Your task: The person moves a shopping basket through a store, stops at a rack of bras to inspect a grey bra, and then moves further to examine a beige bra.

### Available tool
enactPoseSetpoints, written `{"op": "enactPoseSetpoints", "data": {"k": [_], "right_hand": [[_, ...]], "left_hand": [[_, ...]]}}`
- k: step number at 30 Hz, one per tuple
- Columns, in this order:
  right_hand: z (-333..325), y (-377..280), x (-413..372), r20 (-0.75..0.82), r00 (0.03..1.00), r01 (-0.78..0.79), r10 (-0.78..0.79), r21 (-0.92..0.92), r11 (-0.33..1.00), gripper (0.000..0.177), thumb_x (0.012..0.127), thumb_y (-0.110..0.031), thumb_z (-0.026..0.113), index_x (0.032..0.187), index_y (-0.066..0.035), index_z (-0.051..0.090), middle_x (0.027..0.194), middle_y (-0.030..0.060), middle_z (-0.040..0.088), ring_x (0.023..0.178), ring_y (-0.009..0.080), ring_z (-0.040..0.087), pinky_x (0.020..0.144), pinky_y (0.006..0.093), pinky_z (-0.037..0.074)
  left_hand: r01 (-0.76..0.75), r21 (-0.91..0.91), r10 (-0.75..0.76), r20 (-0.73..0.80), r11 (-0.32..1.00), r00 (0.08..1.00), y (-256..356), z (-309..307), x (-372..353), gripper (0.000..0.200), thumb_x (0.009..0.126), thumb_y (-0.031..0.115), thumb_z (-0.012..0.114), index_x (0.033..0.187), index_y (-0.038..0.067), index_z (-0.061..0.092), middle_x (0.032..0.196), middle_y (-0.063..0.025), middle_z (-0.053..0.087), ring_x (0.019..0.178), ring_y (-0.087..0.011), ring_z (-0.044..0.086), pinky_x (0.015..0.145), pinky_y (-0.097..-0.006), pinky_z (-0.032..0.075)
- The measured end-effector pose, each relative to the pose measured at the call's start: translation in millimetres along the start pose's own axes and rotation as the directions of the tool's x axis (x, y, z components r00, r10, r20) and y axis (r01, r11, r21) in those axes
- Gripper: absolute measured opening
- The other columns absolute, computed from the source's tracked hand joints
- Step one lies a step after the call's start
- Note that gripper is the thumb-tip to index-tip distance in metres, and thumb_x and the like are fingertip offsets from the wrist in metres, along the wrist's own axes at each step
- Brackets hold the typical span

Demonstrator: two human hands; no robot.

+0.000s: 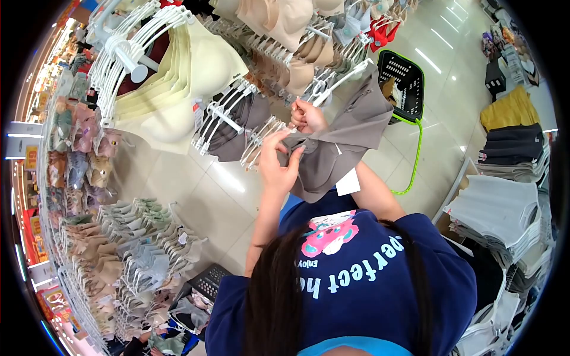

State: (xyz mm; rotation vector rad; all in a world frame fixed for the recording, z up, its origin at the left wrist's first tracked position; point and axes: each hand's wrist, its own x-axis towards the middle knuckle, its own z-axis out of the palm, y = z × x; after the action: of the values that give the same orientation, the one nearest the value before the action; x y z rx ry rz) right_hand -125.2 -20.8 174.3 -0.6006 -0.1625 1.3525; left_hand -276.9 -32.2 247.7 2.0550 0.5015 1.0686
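Note:
A grey-brown bra (pixel 338 139) with a white tag (pixel 348 183) is held up in front of my chest. My left hand (pixel 279 161) pinches the bra's near edge between thumb and fingers. Behind the bra, my right arm reaches across, and my right hand (pixel 309 116) is closed at the lower end of a white hanger (pixel 341 83). The fabric partly hides that hand, so its exact hold is hard to see. The hanger extends up and right along the top of the bra.
Cream bras (pixel 178 89) hang close at upper left, beside darker grey bras (pixel 231 127). A black shopping basket (pixel 404 77) with a green handle stands on the tiled floor (pixel 214 184). Folded clothes (pixel 496 207) are stacked at right. More bras (pixel 127 255) hang at lower left.

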Motion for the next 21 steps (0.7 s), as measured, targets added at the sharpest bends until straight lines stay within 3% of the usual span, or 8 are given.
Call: {"op": "enactPoseSetpoints", "data": {"k": [2, 5, 6, 10, 13, 17, 18, 21], "right_hand": [[0, 4, -3, -0.042, 0.999, -0.002, 0.002, -0.003, 1.000, 0.025, 0.088, -0.026, 0.030, 0.074, -0.009, 0.041, 0.044, -0.0031, 0.022, 0.038, 0.0088, 0.020, 0.049, 0.0253, 0.030], [-4, 7, -1, -0.028, 1.000, 0.011, -0.011, 0.025, 1.000, 0.025, 0.089, -0.026, 0.029, 0.074, -0.009, 0.040, 0.043, -0.0030, 0.022, 0.038, 0.0090, 0.019, 0.052, 0.0259, 0.032], [-4, 6, 0, -0.033, 0.999, 0.000, 0.001, 0.036, 0.999, 0.025, 0.089, -0.026, 0.029, 0.073, -0.010, 0.039, 0.043, -0.0030, 0.022, 0.038, 0.0092, 0.019, 0.052, 0.0254, 0.032], [2, 2, 9, -0.057, 0.998, -0.031, 0.033, 0.042, 0.999, 0.026, 0.089, -0.026, 0.027, 0.072, -0.010, 0.040, 0.042, -0.0032, 0.021, 0.037, 0.0090, 0.018, 0.051, 0.0254, 0.031], [14, 4, 18, -0.112, 0.994, -0.006, 0.008, 0.013, 1.000, 0.027, 0.089, -0.026, 0.027, 0.071, -0.010, 0.040, 0.041, -0.0032, 0.020, 0.037, 0.0091, 0.018, 0.050, 0.0252, 0.030], [14, 10, 36, -0.152, 0.988, -0.012, -0.004, -0.106, 0.994, 0.027, 0.088, -0.028, 0.029, 0.071, -0.010, 0.040, 0.041, -0.0025, 0.021, 0.036, 0.0094, 0.017, 0.048, 0.0264, 0.030], [12, 10, 40, -0.141, 0.990, -0.016, -0.008, -0.169, 0.985, 0.027, 0.088, -0.028, 0.031, 0.072, -0.009, 0.040, 0.040, -0.0029, 0.023, 0.035, 0.0089, 0.018, 0.047, 0.0267, 0.030], [16, 14, 45, -0.192, 0.959, 0.072, -0.206, -0.539, 0.839, 0.026, 0.087, -0.027, 0.034, 0.069, -0.009, 0.040, 0.041, -0.0042, 0.024, 0.036, 0.0075, 0.019, 0.045, 0.0250, 0.028]], "left_hand": [[0.058, -0.062, -0.058, -0.002, 0.996, 0.998, -5, 0, -13, 0.067, 0.057, 0.002, 0.069, 0.112, 0.003, 0.032, 0.105, -0.0102, 0.045, 0.068, -0.0128, 0.046, 0.068, -0.0246, 0.038], [0.105, 0.019, -0.104, -0.036, 0.994, 0.994, -1, 0, -26, 0.073, 0.054, 0.004, 0.070, 0.114, 0.003, 0.029, 0.110, -0.0112, 0.040, 0.080, -0.0171, 0.047, 0.071, -0.0284, 0.038], [0.130, 0.051, -0.131, 0.004, 0.990, 0.991, -3, -3, -33, 0.074, 0.054, 0.003, 0.068, 0.116, 0.003, 0.028, 0.112, -0.0127, 0.036, 0.091, -0.0218, 0.045, 0.075, -0.0317, 0.037], [0.111, 0.223, -0.119, 0.021, 0.968, 0.993, -12, -14, -54, 0.069, 0.058, -0.004, 0.055, 0.120, 0.001, 0.026, 0.113, -0.0176, 0.033, 0.101, -0.0305, 0.040, 0.086, -0.0355, 0.034], [0.273, 0.178, -0.274, -0.023, 0.945, 0.962, -16, -23, -65, 0.068, 0.060, -0.004, 0.055, 0.121, 0.001, 0.026, 0.115, -0.0181, 0.032, 0.101, -0.0300, 0.040, 0.086, -0.0355, 0.034], [0.470, 0.050, -0.466, -0.070, 0.881, 0.882, -22, -39, -80, 0.058, 0.065, -0.008, 0.046, 0.120, 0.006, 0.033, 0.106, -0.0130, 0.044, 0.083, -0.0239, 0.050, 0.075, -0.0302, 0.041], [0.463, 0.069, -0.457, -0.091, 0.884, 0.885, -25, -42, -83, 0.057, 0.065, -0.009, 0.044, 0.119, 0.007, 0.035, 0.103, -0.0109, 0.049, 0.078, -0.0219, 0.053, 0.070, -0.0281, 0.043], [0.488, 0.132, -0.483, -0.064, 0.863, 0.873, -27, -47, -89, 0.057, 0.066, -0.007, 0.045, 0.120, 0.007, 0.035, 0.107, -0.0116, 0.048, 0.084, -0.0230, 0.053, 0.072, -0.0292, 0.042]]}}
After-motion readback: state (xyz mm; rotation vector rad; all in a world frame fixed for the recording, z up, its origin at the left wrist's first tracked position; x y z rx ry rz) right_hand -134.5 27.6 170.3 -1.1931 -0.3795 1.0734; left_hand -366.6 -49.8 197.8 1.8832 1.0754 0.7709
